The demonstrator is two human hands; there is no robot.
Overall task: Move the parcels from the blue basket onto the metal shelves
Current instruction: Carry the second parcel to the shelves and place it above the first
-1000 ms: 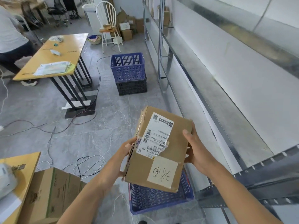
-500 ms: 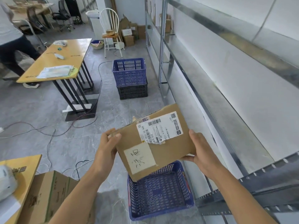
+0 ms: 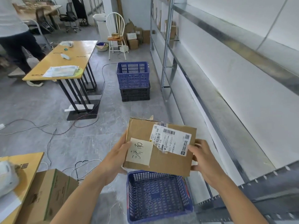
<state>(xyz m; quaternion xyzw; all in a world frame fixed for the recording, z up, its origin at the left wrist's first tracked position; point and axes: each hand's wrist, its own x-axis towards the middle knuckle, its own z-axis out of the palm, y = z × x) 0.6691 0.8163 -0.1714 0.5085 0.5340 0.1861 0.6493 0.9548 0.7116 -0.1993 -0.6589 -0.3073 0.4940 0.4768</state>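
Parcel (image 3: 160,149), a flat brown cardboard box with a white shipping label and a cream handwritten note on its upper face, sits in the air above the blue basket (image 3: 159,197), gripped on its left edge by the left hand (image 3: 118,156) and on its right edge by the right hand (image 3: 203,156). Just to the right run the metal shelves (image 3: 215,110), and farther off a second blue basket (image 3: 133,74) is stacked on a black crate (image 3: 135,94) near a yellow desk (image 3: 64,60).
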